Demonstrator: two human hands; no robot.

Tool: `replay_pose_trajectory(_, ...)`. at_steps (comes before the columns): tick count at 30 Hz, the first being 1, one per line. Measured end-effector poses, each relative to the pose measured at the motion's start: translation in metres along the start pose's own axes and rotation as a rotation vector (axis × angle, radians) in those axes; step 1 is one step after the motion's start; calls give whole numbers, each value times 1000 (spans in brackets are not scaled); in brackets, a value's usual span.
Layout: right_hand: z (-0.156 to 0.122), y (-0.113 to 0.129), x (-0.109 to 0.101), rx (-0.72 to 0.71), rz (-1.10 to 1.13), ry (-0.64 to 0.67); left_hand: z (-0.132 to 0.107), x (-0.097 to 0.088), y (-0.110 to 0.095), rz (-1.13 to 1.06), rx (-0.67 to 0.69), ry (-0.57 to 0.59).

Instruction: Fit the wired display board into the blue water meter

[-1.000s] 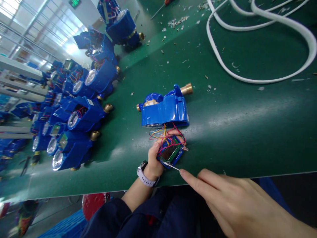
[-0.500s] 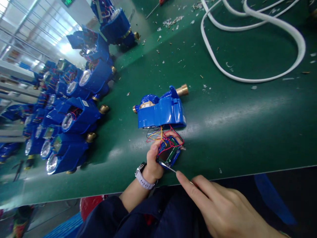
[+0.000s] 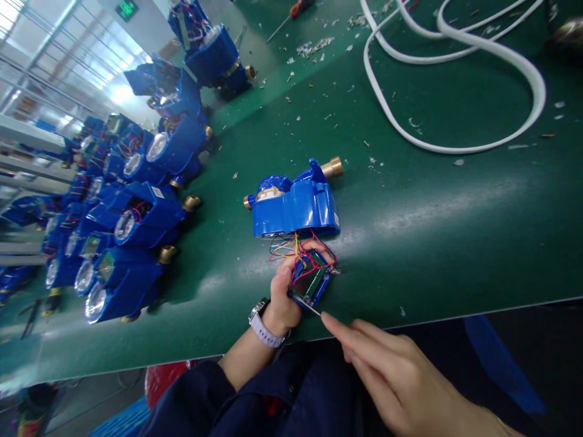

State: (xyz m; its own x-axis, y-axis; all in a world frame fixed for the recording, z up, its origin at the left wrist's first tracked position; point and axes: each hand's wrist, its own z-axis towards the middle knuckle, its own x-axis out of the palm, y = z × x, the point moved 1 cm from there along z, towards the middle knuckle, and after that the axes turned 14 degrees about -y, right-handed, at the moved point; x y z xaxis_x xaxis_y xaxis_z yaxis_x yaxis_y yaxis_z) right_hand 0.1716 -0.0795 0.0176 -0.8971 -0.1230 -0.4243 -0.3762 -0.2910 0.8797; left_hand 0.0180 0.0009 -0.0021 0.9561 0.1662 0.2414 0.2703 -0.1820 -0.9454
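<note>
My left hand, a watch on its wrist, is closed around a small blue casing with a green circuit board. Red, yellow and other thin wires run from the board to a blue water meter with brass ends, lying just beyond. My right hand is closed on a slim tool that looks like a screwdriver, index finger stretched along its metal shaft. Its tip touches the near edge of the casing; the handle is hidden in my palm. A small coil spring sticks out at the casing's right.
Several blue water meters crowd the left of the green table. A screwdriver with an orange handle lies at the back near white scraps. A white cable loops across the back right.
My right hand has shifted slightly and its fingers have turned about the tool. The tool's tip stays at the casing's near edge. My left hand holds the casing as before.
</note>
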Motion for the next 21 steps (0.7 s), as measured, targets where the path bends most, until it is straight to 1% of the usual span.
replay_pose_trajectory(1,0,0,0,57,78,9,0,0,0,3,-3,10)
replay_pose_trajectory(2,0,-1,1,78,111,14,0,0,0,3,-4,20)
replay_pose_trajectory(3,-1,-2,2,53,88,14,0,0,0,3,-1,26)
replay_pose_trajectory(6,-6,-10,6,-159,-145,-1,0,0,-1,-7,10,28)
replay_pose_trajectory(7,-8,-12,7,-201,-194,3,0,0,-1,-13,8,25)
replay_pose_trajectory(8,-9,-13,7,-207,-199,8,0,0,-1,-18,4,18)
replay_pose_trajectory(10,-7,-11,8,-117,-73,13,0,-1,0,-20,-1,8)
replay_pose_trajectory(13,-1,-3,8,154,248,20,0,0,0,11,1,-3)
replay_pose_trajectory(14,0,-1,8,243,320,21,0,0,0,25,1,-10)
replay_pose_trajectory(15,1,1,9,303,363,18,0,0,0,38,1,-17)
replay_pose_trajectory(16,1,2,10,321,375,13,0,0,0,47,0,-23)
replay_pose_trajectory(17,0,2,11,299,350,3,1,0,0,48,3,-23)
replay_pose_trajectory(18,-2,1,11,235,292,-10,1,0,1,43,8,-18)
replay_pose_trajectory(19,-3,-1,12,136,199,-27,0,0,1,35,14,-11)
replay_pose_trajectory(21,-7,-6,12,-85,-54,-45,0,0,3,5,29,2)
